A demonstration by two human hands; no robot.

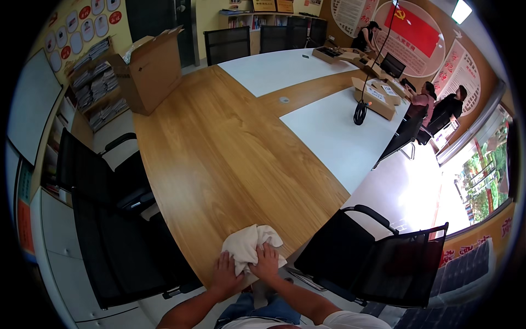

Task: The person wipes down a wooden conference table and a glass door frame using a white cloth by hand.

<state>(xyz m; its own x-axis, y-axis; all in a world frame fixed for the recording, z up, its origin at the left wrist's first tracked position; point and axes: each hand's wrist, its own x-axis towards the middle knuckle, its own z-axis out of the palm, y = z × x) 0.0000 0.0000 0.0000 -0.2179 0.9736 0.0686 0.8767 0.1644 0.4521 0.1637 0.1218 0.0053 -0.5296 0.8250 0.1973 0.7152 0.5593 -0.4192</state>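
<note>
A crumpled white cloth (245, 244) lies in a loose heap at the near end of the long wooden table (219, 142). My left hand (226, 274) rests at the cloth's left edge, its fingers stretched forward and slightly apart. On the right side of the cloth lies my right hand (266, 263), palm down, with the fingers extended over the fabric. Both forearms reach in from the lower edge. What lies under my palms is hidden.
A large open cardboard box (148, 74) stands on the table's far left. Black chairs flank the near end, one at left (120, 247) and one at right (350, 247). A coiled black cable (359, 113) hangs by an open carton (378, 98). Several people sit or stand beyond.
</note>
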